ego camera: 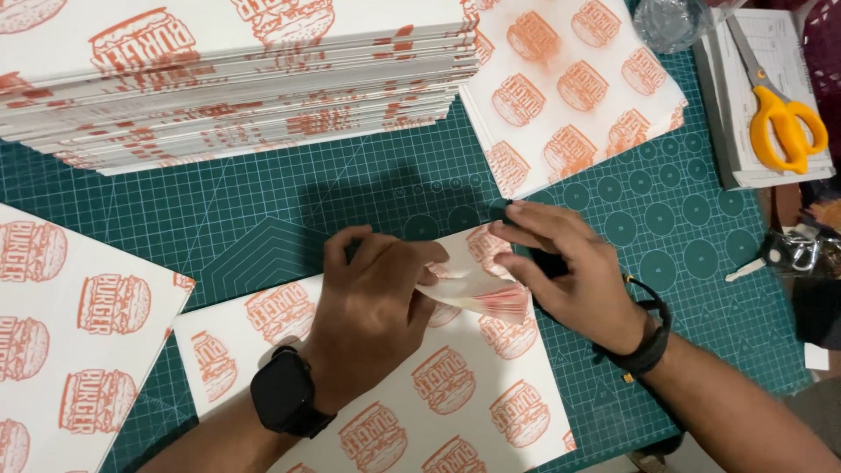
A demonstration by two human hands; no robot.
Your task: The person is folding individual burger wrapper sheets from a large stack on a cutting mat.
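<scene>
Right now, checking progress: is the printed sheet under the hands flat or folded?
Partly folded. The printed sheet lies flat on the cutting mat, but its top corner is turned over, pinched by the left hand and right hand.

The left hand (372,293) and right hand (561,267) are pinching a folded corner of a white paper sheet (455,385) with orange burger pictures. It is lying on a green cutting mat (289,206). Yellow scissors (782,118) are sitting far right.
</scene>
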